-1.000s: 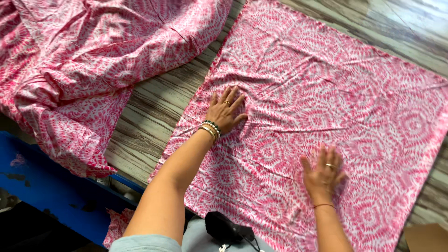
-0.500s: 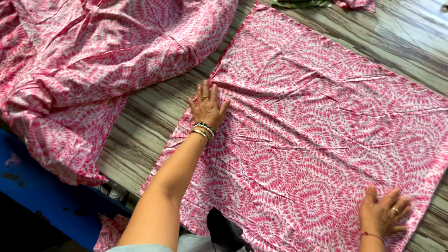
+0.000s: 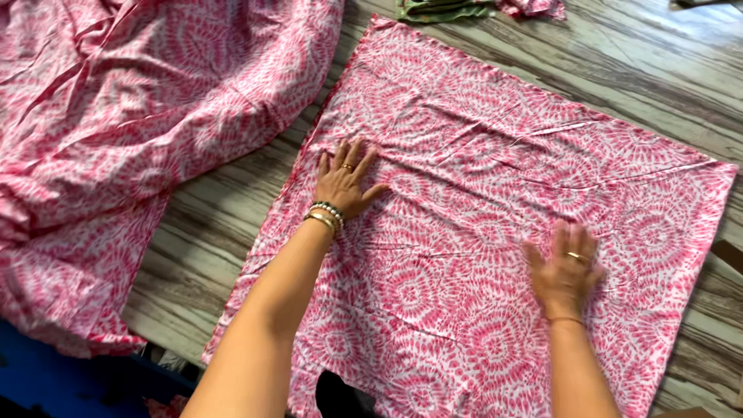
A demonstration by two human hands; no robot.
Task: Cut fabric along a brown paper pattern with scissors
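- A big loose heap of pink and white cloth (image 3: 131,131) lies bunched up at about 9 o'clock, hanging over the edge of the wooden surface (image 3: 209,232).
- A strip of bare wood sits between the heap and the flat cloth (image 3: 495,217), a pink and white piece spread out in the middle, reaching toward 3 o'clock.
- The left hand (image 3: 346,179) lies flat on this cloth near its left edge, at about 10 o'clock from the middle. Its fingers are spread wide and hold nothing. It has a ring and bead bracelets.
- The right hand (image 3: 566,269) presses flat on the cloth at about 5 o'clock, fingers open, a bit blurry, with a ring too.
- A small green thing (image 3: 445,9) and a scrap of pink cloth (image 3: 534,8) peek in at 12 o'clock.
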